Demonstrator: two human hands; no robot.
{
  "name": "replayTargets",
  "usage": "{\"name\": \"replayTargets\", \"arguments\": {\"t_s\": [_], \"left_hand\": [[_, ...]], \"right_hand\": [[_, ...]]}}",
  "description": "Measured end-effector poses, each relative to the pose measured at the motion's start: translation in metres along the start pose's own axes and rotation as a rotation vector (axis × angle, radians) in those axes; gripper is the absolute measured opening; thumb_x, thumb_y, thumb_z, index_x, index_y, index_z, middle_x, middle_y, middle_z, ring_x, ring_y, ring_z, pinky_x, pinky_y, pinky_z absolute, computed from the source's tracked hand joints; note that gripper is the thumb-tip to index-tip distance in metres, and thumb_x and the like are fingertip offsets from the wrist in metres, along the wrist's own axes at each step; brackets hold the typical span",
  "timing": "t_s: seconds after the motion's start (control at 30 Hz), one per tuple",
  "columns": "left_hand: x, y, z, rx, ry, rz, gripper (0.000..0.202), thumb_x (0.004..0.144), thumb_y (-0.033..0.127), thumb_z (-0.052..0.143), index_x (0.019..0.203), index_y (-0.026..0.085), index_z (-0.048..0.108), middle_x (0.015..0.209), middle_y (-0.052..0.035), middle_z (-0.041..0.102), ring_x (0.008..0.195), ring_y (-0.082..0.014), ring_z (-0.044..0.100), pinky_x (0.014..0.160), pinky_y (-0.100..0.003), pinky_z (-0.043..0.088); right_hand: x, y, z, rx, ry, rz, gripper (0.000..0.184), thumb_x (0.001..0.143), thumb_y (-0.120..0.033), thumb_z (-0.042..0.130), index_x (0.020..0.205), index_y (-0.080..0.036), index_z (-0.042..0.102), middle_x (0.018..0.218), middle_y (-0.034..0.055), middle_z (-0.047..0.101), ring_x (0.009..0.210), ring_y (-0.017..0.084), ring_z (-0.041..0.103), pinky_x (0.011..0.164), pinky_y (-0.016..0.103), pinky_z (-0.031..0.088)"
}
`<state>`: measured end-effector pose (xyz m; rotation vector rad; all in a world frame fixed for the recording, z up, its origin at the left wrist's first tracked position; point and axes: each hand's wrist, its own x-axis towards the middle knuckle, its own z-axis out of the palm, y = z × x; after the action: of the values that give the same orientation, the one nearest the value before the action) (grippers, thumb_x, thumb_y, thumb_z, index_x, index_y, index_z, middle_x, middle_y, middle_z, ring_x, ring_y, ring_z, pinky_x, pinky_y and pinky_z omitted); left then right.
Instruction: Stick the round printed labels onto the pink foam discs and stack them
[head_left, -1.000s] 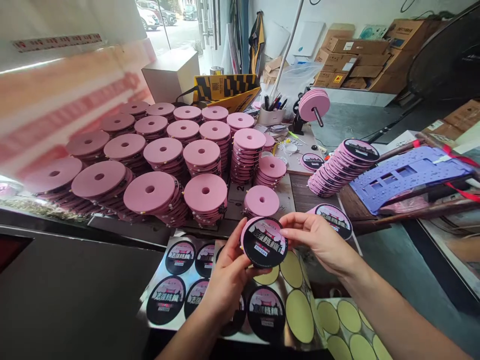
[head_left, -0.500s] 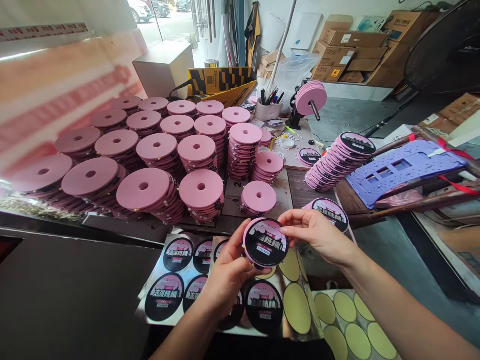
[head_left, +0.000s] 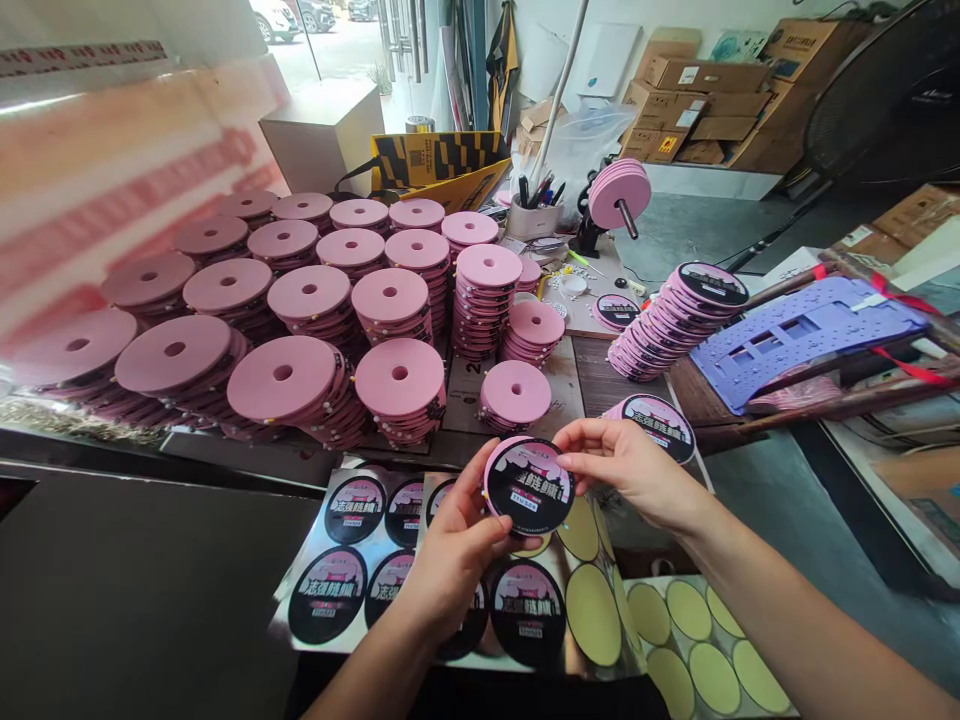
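Note:
My left hand is closed round the edge of a pink foam line spool, its thumb at the lower front. A round black-and-pink sticker covers the spool's face, and a pink rim shows at the left. My right hand pinches the sticker's upper right edge between thumb and fingers; whether it also grips the spool is hidden. Under my hands lie sticker sheets with several printed rounds and bare yellowish circles where stickers are gone. Just behind my right hand stands a spool with a label on top.
Many stacks of pink spools fill the table to the left. A leaning stack of labelled spools stands at the right, near a purple plastic stool. Farther back are a pen holder and spools on a spindle.
The sticker and spool tilt very slightly differently, and my left thumb sits a little higher on the front. The view has shifted a little; both hands keep their grip.

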<state>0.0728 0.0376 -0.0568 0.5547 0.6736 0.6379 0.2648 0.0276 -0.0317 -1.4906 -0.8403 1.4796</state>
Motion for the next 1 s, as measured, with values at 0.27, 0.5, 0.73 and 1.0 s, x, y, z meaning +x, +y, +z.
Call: {"name": "replayTargets", "arguments": {"t_s": [0.27,0.5,0.73,1.0], "left_hand": [[0.001,0.000,0.002,0.003,0.014,0.019,0.062,0.069,0.008,0.062,0.126,0.027,0.045,0.124,-0.0072,0.051,0.090,-0.0187,0.055,0.070,-0.031,0.052],[-0.001,-0.001,0.003,0.024,-0.004,0.057,0.061,0.071,0.011,0.061,0.127,0.030,0.045,0.127,-0.0062,0.048,0.095,-0.0206,0.055,0.074,-0.032,0.051],[-0.003,-0.002,0.005,0.070,0.012,0.093,0.063,0.071,0.014,0.062,0.128,0.030,0.043,0.129,-0.0060,0.048,0.092,-0.0194,0.056,0.074,-0.030,0.051],[-0.005,-0.002,0.008,0.240,0.022,0.195,0.056,0.077,0.019,0.058,0.129,0.030,0.041,0.136,-0.0020,0.043,0.122,-0.0244,0.039,0.095,-0.032,0.039]], "right_hand": [[-0.002,-0.002,0.003,-0.025,0.016,-0.020,0.024,0.056,-0.029,0.073,0.071,-0.014,0.061,0.061,-0.0016,0.060,0.052,0.008,0.053,0.047,0.019,0.044],[-0.003,0.000,0.006,-0.064,0.046,-0.075,0.020,0.059,-0.029,0.070,0.070,-0.014,0.062,0.063,-0.0006,0.060,0.053,0.008,0.052,0.047,0.020,0.044],[-0.003,-0.001,0.009,-0.112,0.088,-0.115,0.017,0.059,-0.028,0.068,0.067,-0.014,0.062,0.061,-0.0005,0.059,0.051,0.009,0.050,0.047,0.022,0.043],[-0.007,0.002,0.016,-0.293,0.167,-0.227,0.012,0.068,-0.027,0.059,0.071,-0.016,0.061,0.062,0.0005,0.059,0.055,0.012,0.051,0.051,0.024,0.042]]}}
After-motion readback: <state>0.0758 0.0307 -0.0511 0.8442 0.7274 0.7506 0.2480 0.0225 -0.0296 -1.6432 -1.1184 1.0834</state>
